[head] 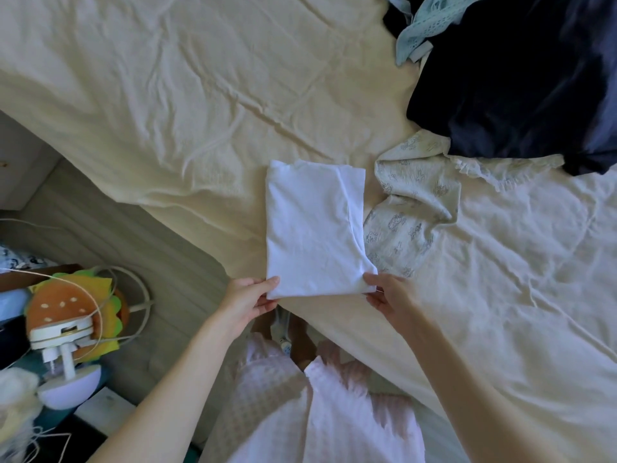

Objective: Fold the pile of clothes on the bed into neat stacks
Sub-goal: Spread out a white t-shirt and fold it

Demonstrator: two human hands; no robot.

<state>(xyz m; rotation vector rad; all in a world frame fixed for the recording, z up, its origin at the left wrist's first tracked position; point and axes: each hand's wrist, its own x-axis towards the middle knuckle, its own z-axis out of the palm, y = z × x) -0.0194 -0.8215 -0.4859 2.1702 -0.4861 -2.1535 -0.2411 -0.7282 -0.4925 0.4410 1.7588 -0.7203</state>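
Right now the left hand pinches the near left corner of a white folded garment, thumb on top and fingers beneath, while the right hand pinches the near right corner the same way. Both hands sit at the garment's near short edge, about level with each other, so neither is plainly nearer. The garment lies on the cream bed sheet close to the bed's near edge, and its long axis runs straight away from the person, so the far edge is the one out of reach of the grip. Any next fold, as I judge it, would carry this near edge forward along that axis.

Just to the right, touching the garment's side, lies a rumpled printed cloth. Farther off to the upper right sits the unfolded pile: a dark navy garment with a pale blue lace piece at its top. A burger-shaped lamp lies on the floor to the left.
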